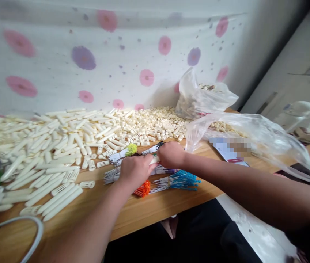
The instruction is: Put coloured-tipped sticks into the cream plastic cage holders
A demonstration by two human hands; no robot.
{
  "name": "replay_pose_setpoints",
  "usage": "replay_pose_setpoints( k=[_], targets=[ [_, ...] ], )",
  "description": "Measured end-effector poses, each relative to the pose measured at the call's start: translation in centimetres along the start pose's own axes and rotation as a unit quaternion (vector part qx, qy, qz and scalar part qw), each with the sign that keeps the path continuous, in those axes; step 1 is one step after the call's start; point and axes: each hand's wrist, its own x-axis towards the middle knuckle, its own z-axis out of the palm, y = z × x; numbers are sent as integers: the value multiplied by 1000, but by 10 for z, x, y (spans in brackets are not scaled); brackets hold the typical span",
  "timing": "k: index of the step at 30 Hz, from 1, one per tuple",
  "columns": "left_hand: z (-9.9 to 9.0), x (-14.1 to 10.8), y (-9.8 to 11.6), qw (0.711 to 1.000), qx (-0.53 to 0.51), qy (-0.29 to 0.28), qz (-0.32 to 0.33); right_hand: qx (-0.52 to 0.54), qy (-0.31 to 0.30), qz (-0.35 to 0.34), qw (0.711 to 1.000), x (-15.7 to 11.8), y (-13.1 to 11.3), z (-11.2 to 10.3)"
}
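Note:
My left hand (135,171) is closed, its thumb and fingers pinching a small cream plastic piece (155,160). My right hand (171,155) meets it from the other side, fingers curled round the same piece, most of which is hidden. Under and around both hands lie bundles of thin white sticks with coloured tips: a yellow-green bundle (131,149) behind, an orange bundle (143,189) just below my left hand, and a blue bundle (185,179) below my right wrist. Dark and purple tips show partly between the hands.
Cream plastic tubes (61,201) and slotted caps (144,129) are heaped across the wooden table (133,223). Clear plastic bags (196,96) with more parts stand at the back right, near a phone-like flat object (227,150). A white cable (38,226) curves at front left.

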Motion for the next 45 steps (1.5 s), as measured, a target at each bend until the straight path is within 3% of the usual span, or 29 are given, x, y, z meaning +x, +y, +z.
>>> replay_pose_setpoints(
  k=[5,8,11,14,17,19,21,25,28,32,35,40,45],
  targets=[
    [7,-2,0,999,-27,35,23,13,-24,-13,1000,7,2,5],
    [6,1,-6,998,-29,58,3,11,2,-4,1000,12,4,-2],
    [3,5,-20,994,-26,79,-67,13,58,-8,998,26,9,-15],
    [3,10,-38,985,-41,81,-146,0,171,-65,983,43,16,-23],
    [6,12,-50,980,-88,58,-172,-56,287,-120,949,56,20,-21],
    [8,12,-52,976,-129,43,-168,-84,314,-137,936,61,18,-17],
    [9,12,-52,975,-157,36,-155,-91,296,-156,938,65,14,-15],
    [8,15,-57,980,-120,20,-157,-64,190,-169,965,81,3,-21],
    [9,18,-72,975,-81,33,-204,-40,185,-157,969,103,-8,-35],
    [22,18,-100,930,-134,96,-330,23,220,-119,968,132,-19,-41],
    [35,17,-115,894,-220,72,-385,74,169,-133,974,140,-22,-26],
    [47,17,-118,904,-250,13,-346,75,84,-156,981,140,-21,7],
    [48,16,-113,918,-252,-10,-308,42,73,-145,986,136,-27,10]
  ],
)
